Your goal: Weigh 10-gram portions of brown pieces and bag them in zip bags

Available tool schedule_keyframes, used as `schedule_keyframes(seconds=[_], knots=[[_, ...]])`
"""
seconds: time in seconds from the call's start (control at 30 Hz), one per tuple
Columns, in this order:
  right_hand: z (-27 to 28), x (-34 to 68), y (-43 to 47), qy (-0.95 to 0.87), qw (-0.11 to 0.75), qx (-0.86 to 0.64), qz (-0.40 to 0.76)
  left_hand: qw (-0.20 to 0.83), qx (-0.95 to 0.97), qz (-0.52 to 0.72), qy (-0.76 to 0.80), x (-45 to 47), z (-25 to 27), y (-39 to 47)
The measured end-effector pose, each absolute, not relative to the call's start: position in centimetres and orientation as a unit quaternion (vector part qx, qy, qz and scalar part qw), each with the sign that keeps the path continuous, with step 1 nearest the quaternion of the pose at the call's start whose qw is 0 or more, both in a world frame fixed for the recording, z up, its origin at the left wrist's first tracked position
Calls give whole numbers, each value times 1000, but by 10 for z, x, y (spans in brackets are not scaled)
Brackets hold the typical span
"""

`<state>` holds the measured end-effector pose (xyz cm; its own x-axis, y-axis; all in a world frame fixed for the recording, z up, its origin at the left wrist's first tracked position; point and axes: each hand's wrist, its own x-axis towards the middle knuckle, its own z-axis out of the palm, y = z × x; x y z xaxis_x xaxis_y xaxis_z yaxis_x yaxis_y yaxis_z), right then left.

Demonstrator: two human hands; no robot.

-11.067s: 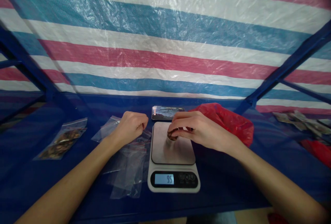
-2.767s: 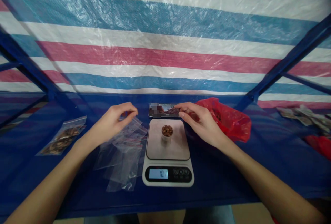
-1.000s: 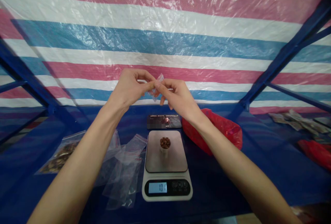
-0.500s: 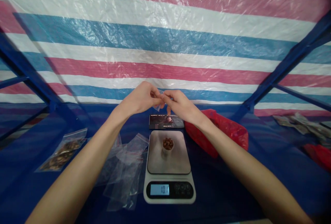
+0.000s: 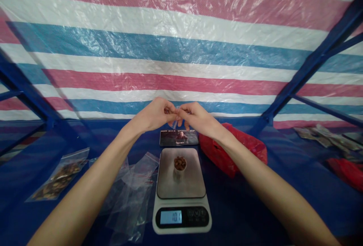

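Observation:
Both hands meet above the far end of the scale, pinching a small clear plastic bag point(image 5: 175, 123) that is mostly hidden by the fingers. My left hand point(image 5: 157, 114) grips it from the left, thumb and fingers together. My right hand point(image 5: 197, 116) pinches it from the other side, fingertips touching the left ones. Below them a digital kitchen scale point(image 5: 181, 185) reads 10.1. On its metal plate stands a small cup point(image 5: 180, 168) filled with brown pieces point(image 5: 180, 162), which neither hand touches.
A phone point(image 5: 179, 137) showing a video lies behind the scale. Right of it is a red plastic bag point(image 5: 232, 151). Empty clear zip bags point(image 5: 133, 193) lie to the left, with a filled zip bag point(image 5: 58, 178) beyond. Blue metal bars point(image 5: 300, 75) and a striped tarp point(image 5: 170, 49) surround the blue surface.
The view has tilted and shifted slightly, so the scale and phone sit lower and further left. Both hands keep their pinch on the small bag; the scale reading is unchanged.

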<state>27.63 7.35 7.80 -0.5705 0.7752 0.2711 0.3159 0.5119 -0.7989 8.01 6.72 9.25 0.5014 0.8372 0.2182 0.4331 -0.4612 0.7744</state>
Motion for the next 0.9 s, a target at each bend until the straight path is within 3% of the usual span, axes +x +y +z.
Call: schedule_keyframes(seconds=[0.27, 0.6, 0.9], knots=[[77, 277, 75, -803, 330, -322, 377, 373, 780, 310, 394, 81, 94, 67], [77, 276, 76, -841, 334, -416, 89, 174, 826, 313, 436, 90, 89, 66], [82, 275, 72, -851, 307, -418, 81, 77, 808, 277, 514, 95, 98, 54]])
